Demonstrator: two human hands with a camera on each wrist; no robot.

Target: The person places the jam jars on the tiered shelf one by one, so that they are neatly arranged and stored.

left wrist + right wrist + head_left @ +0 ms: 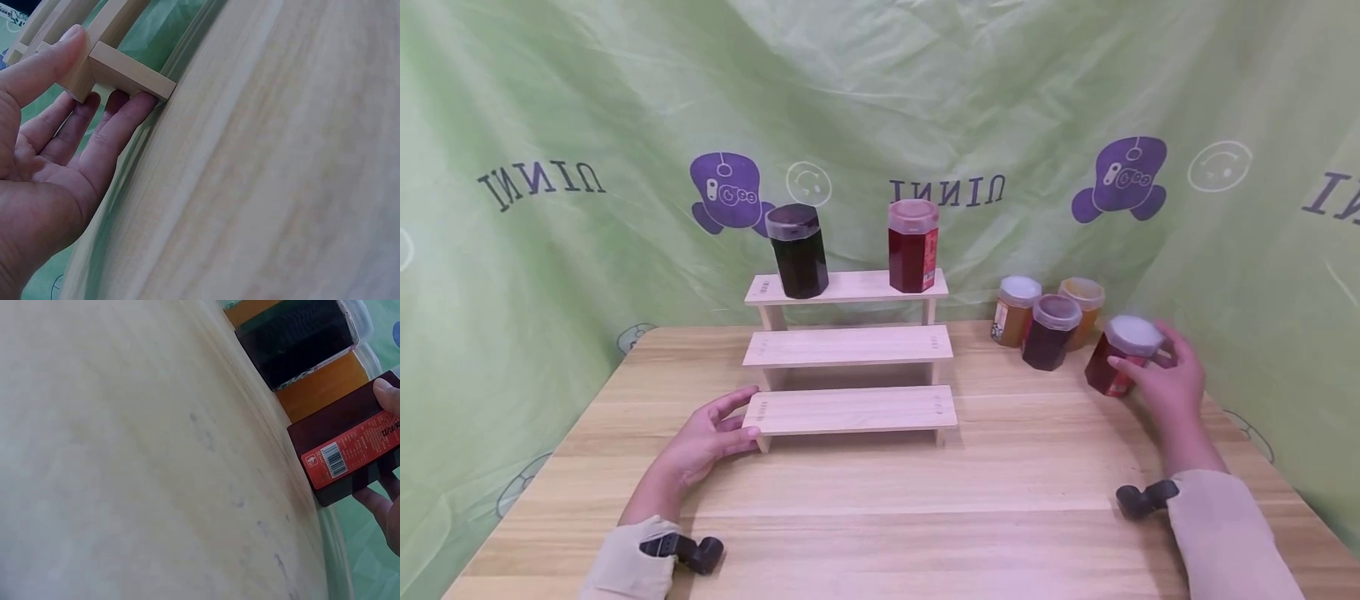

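A green cloth (842,100) at the far side bears mirrored lettering, UINNI. The stand (850,343) runs left to right; the left hand (703,442) grips its near left corner. At right, the right hand (1172,383) grasps a red jar (1102,367) between thumb and fingers, long axis roughly vertical, lid (1133,333) up. Its label (369,447) shows a barcode (334,459); the fine print is unreadable.

orange jar (1086,317) partly hidden behind dark jar (1049,336), held red-labelled jar (340,440) cut off by right wrist view's edge, fine print unreadable, both sleeves (1232,533) cropped at head view's bottom.
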